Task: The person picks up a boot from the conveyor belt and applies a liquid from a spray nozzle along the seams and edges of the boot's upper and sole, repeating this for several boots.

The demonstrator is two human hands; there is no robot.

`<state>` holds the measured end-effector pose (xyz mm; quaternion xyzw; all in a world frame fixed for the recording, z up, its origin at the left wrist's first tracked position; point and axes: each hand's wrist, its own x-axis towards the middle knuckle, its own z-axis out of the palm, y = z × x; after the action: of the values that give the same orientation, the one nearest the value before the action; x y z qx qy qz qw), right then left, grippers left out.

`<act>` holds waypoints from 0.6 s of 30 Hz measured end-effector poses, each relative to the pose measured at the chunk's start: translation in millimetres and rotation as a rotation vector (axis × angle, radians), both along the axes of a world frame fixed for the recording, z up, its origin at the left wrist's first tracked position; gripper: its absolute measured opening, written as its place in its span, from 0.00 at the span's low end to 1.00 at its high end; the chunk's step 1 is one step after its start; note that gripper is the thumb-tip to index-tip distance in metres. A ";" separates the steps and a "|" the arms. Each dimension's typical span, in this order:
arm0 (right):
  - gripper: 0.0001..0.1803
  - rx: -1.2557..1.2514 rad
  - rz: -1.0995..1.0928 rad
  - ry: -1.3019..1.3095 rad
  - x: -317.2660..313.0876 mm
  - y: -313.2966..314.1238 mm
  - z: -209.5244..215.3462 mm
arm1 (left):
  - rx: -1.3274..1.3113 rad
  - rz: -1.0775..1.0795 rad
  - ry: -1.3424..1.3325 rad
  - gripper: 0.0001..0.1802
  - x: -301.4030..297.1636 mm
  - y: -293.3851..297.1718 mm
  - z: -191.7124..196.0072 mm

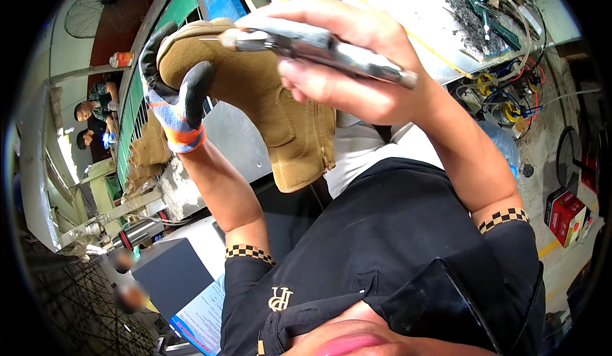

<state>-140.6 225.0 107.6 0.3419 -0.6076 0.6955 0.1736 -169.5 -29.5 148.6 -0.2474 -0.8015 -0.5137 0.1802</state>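
Observation:
My left hand (175, 104), in a grey, blue and orange work glove with dark fingers, is closed around the toe end of a tan suede boot (255, 97). The boot tilts, with its pale sole edge upward and its zipped shaft hanging toward my lap. Bare, my right hand (376, 69) grips a silver pen-shaped tool (325, 48) with a knurled brass-coloured collar and a thin needle tip. That tip points left, over the upper just below the sole edge; whether it touches the boot I cannot tell.
A yellow hose (440, 56) curves behind my right hand. Beyond is a pale, stained bench (414, 2) with scattered tools. More tan boots (150, 142) are grouped at left, near two people (95, 110). Wires, a water bottle (496, 140) and a red box (564, 215) stand at right.

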 end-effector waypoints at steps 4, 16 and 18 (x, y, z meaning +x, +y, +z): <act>0.20 -0.072 -0.089 0.120 -24.2 -26.7 -2.8 | 0.034 0.020 -0.070 0.35 -6.1 1.6 1.2; 0.25 0.019 0.091 -0.294 5.6 -25.0 -82.1 | 0.267 -0.171 -0.222 0.37 -66.7 -76.4 -38.9; 0.25 0.027 0.108 -0.381 16.5 -24.6 -96.5 | 0.313 -0.198 -0.285 0.37 -70.9 -84.2 -44.5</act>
<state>-124.1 200.4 11.1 0.2385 -0.6194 0.7478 0.0130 -240.4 -113.8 104.1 -0.2191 -0.7013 -0.6765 0.0501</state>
